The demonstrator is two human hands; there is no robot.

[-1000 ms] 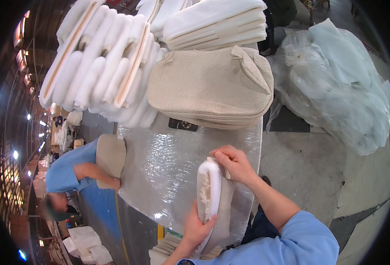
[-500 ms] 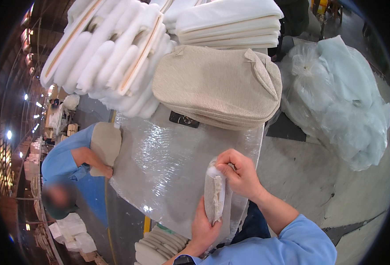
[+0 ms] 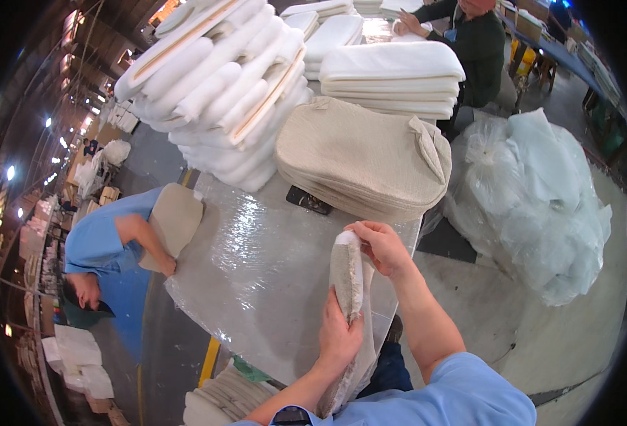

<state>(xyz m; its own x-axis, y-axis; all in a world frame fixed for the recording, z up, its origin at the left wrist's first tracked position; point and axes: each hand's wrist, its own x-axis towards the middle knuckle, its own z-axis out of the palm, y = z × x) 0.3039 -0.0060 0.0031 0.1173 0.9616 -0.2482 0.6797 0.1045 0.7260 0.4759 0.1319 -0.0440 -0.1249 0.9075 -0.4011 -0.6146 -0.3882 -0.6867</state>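
The left hand (image 3: 341,334) is mostly closed around the side of 1 padded beige cover (image 3: 345,273), and the right hand (image 3: 378,245) is pinching its far end. It's over the counter's near edge, beige stack (image 3: 363,156) beyond.

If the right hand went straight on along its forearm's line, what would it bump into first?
Past the pad it holds, the right hand would probably meet the near side of the beige stack, though depth is unclear and it might pass above.
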